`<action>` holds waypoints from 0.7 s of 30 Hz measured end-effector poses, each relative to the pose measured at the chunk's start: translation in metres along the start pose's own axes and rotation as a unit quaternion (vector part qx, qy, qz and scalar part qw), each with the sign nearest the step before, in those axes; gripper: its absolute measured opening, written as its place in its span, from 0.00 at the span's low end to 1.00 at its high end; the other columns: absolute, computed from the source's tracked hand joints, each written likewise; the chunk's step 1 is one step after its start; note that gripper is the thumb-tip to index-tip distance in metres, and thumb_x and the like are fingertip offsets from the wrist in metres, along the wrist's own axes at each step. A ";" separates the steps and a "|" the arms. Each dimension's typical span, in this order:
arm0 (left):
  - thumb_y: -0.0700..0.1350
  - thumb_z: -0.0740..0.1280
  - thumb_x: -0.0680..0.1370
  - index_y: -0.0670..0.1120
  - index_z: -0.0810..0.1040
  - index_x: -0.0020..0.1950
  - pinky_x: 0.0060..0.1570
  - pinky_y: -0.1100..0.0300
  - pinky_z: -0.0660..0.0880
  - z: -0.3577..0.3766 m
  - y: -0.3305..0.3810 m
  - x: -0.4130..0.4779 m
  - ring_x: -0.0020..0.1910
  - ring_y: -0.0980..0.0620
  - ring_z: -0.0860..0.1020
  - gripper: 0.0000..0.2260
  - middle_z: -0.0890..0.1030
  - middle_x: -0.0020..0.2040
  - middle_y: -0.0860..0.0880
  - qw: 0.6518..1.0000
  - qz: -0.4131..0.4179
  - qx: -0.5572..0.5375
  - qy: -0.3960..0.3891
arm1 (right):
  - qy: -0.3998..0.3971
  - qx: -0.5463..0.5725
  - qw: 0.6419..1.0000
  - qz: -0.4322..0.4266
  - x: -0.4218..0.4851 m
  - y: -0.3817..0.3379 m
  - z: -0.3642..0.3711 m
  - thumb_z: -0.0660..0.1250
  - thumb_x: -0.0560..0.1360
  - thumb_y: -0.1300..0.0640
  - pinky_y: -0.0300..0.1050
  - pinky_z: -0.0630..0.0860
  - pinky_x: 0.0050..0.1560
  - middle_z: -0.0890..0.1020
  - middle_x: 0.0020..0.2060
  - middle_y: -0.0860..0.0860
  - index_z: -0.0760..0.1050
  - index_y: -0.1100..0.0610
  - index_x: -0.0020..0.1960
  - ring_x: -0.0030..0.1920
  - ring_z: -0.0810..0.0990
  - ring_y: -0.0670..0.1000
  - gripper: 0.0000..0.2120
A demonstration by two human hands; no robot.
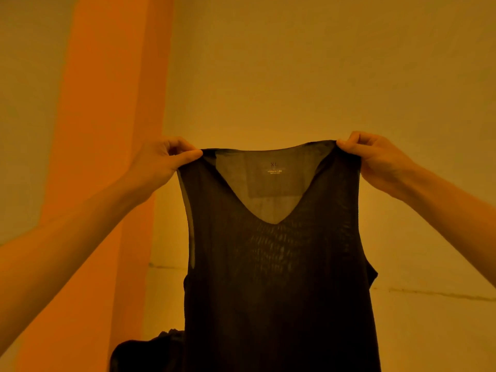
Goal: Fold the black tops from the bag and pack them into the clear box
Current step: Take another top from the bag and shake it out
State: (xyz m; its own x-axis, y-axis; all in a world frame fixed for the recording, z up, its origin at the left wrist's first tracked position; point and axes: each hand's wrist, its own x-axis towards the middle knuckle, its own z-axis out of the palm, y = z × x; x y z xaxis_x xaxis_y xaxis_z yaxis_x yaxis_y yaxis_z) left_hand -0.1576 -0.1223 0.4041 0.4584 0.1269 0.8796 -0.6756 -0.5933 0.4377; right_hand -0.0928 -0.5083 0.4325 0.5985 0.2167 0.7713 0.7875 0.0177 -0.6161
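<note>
Black top (279, 277) held up, shoulders pinched by left hand (161, 162), right hand (375, 159)

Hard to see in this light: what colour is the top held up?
Black, sheer top, head view.

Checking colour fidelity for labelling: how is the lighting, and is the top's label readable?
Head view: a heavy orange-yellow cast tints everything; the black top is sheer, light showing through; XL reads, the smaller print beneath is blurred.

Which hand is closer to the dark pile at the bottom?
Left. The left hand is almost straight above the dark pile; the right hand is far across, past the black top.
</note>
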 end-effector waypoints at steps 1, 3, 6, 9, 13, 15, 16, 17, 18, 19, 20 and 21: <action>0.52 0.73 0.76 0.49 0.85 0.46 0.50 0.54 0.75 -0.002 0.001 0.000 0.53 0.41 0.81 0.07 0.82 0.51 0.38 1.000 -0.004 -0.006 -0.007 | 0.003 -0.003 1.000 -0.005 0.000 -0.001 -0.001 0.73 0.71 0.48 0.40 0.69 0.44 0.76 0.34 0.49 0.74 0.52 0.34 0.39 0.75 0.46 0.13; 0.50 0.71 0.78 0.48 0.84 0.49 0.51 0.57 0.75 -0.006 0.002 -0.001 0.51 0.48 0.80 0.07 0.83 0.51 0.40 0.999 -0.014 -0.012 -0.033 | -0.001 -0.030 0.999 -0.017 -0.001 0.001 -0.002 0.70 0.75 0.50 0.39 0.69 0.44 0.77 0.35 0.49 0.73 0.54 0.38 0.39 0.76 0.45 0.11; 0.49 0.68 0.81 0.48 0.82 0.49 0.53 0.56 0.73 -0.006 0.002 -0.001 0.49 0.52 0.78 0.06 0.81 0.47 0.47 0.996 -0.026 -0.022 -0.081 | -0.005 -0.073 0.997 -0.036 -0.005 0.005 0.006 0.69 0.77 0.51 0.39 0.73 0.46 0.80 0.38 0.50 0.75 0.55 0.41 0.42 0.79 0.45 0.10; 0.48 0.67 0.82 0.49 0.79 0.48 0.47 0.61 0.72 0.001 0.003 -0.006 0.44 0.56 0.77 0.05 0.80 0.43 0.52 0.996 -0.019 -0.047 -0.076 | 0.012 -0.065 0.997 -0.049 -0.013 0.003 0.019 0.71 0.74 0.49 0.39 0.75 0.45 0.81 0.39 0.51 0.76 0.55 0.41 0.42 0.80 0.46 0.10; 0.43 0.67 0.82 0.46 0.78 0.47 0.38 0.68 0.74 0.000 0.010 -0.028 0.38 0.60 0.79 0.04 0.81 0.38 0.54 0.989 -0.007 -0.123 -0.076 | 0.002 -0.054 0.996 -0.069 -0.036 -0.002 0.024 0.71 0.73 0.50 0.38 0.75 0.46 0.80 0.37 0.50 0.78 0.56 0.42 0.42 0.79 0.46 0.09; 0.43 0.68 0.79 0.46 0.78 0.46 0.38 0.69 0.75 -0.009 0.015 -0.039 0.37 0.60 0.79 0.02 0.81 0.36 0.54 0.976 -0.010 -0.200 -0.085 | -0.011 -0.045 0.996 -0.078 -0.047 -0.008 0.023 0.70 0.73 0.51 0.37 0.75 0.47 0.81 0.37 0.49 0.79 0.57 0.42 0.43 0.79 0.46 0.09; 0.43 0.68 0.78 0.46 0.78 0.46 0.38 0.69 0.75 -0.013 0.019 -0.043 0.37 0.60 0.80 0.02 0.81 0.36 0.55 0.969 -0.012 -0.230 -0.086 | -0.015 -0.040 0.996 -0.082 -0.052 -0.011 0.022 0.70 0.74 0.51 0.36 0.75 0.47 0.81 0.36 0.49 0.79 0.57 0.42 0.43 0.79 0.46 0.09; 0.43 0.68 0.78 0.46 0.78 0.45 0.38 0.69 0.76 -0.017 0.023 -0.046 0.36 0.60 0.80 0.03 0.82 0.35 0.55 0.965 -0.012 -0.249 -0.081 | -0.019 -0.035 0.995 -0.087 -0.057 -0.016 0.022 0.69 0.74 0.52 0.35 0.75 0.46 0.80 0.36 0.48 0.79 0.57 0.42 0.42 0.79 0.45 0.09; 0.42 0.67 0.79 0.48 0.79 0.43 0.38 0.68 0.77 -0.021 0.025 -0.048 0.36 0.60 0.81 0.05 0.82 0.35 0.55 0.962 -0.013 -0.262 -0.072 | -0.022 -0.028 0.995 -0.092 -0.060 -0.019 0.021 0.68 0.75 0.53 0.35 0.75 0.45 0.80 0.35 0.47 0.79 0.57 0.42 0.41 0.79 0.45 0.08; 0.41 0.67 0.80 0.49 0.80 0.41 0.38 0.68 0.77 -0.024 0.027 -0.049 0.36 0.60 0.81 0.09 0.82 0.35 0.55 0.961 -0.010 -0.272 -0.059 | -0.024 -0.021 0.995 -0.096 -0.062 -0.023 0.020 0.68 0.75 0.53 0.35 0.75 0.43 0.80 0.34 0.47 0.80 0.56 0.40 0.39 0.79 0.45 0.08; 0.41 0.66 0.80 0.51 0.82 0.38 0.37 0.67 0.78 -0.027 0.029 -0.049 0.35 0.60 0.81 0.12 0.82 0.34 0.55 0.958 -0.008 -0.283 -0.047 | -0.025 -0.016 0.995 -0.099 -0.064 -0.026 0.020 0.67 0.76 0.54 0.34 0.75 0.42 0.80 0.33 0.46 0.81 0.53 0.38 0.38 0.79 0.44 0.09; 0.41 0.67 0.80 0.52 0.83 0.35 0.37 0.67 0.78 -0.029 0.031 -0.049 0.36 0.60 0.82 0.14 0.83 0.34 0.55 0.955 -0.005 -0.295 -0.038 | -0.025 -0.014 0.994 -0.101 -0.065 -0.029 0.019 0.66 0.77 0.55 0.33 0.74 0.40 0.80 0.32 0.46 0.82 0.51 0.36 0.37 0.79 0.43 0.12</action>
State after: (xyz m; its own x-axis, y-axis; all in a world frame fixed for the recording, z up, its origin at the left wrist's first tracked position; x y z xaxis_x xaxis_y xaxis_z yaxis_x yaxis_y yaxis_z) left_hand -0.2180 -0.1234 0.3797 0.4914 0.0583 0.8690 -0.8687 -0.0385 0.4938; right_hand -0.1575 -0.5041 0.3969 0.4196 0.2603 0.8696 0.8953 0.0390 -0.4437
